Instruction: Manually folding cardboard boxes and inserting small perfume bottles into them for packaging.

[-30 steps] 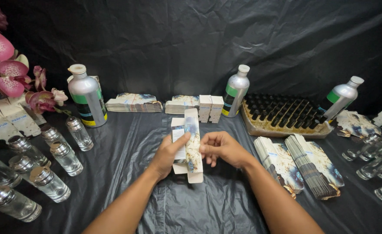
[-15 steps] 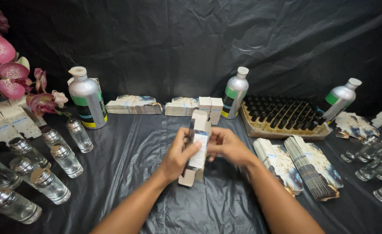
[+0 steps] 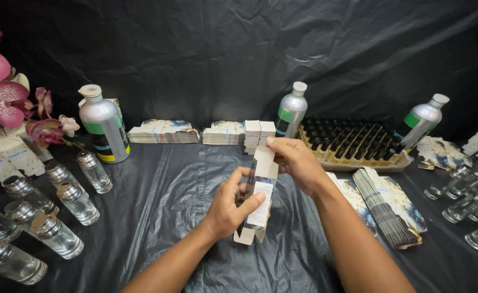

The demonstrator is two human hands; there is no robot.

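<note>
Both my hands hold a small white cardboard carton (image 3: pixel 260 190) with a printed pattern, tilted above the black table cover. My left hand (image 3: pixel 229 209) grips its lower half, thumb across a white label. My right hand (image 3: pixel 296 161) pinches the carton's upper end. The bottom flaps hang open.
Several clear glass bottles with silver caps (image 3: pixel 68 202) lie at left, more at the right edge (image 3: pixel 469 198). Three silver metal bottles (image 3: pixel 103 126) (image 3: pixel 291 110) (image 3: pixel 422 120) stand behind. Stacks of flat cartons (image 3: pixel 163 132) (image 3: pixel 386 206), a tray of black caps (image 3: pixel 353 145), pink orchids (image 3: pixel 5 97).
The flat carton has been opened into a box shape and raised more upright. My right hand has moved up to its top end.
</note>
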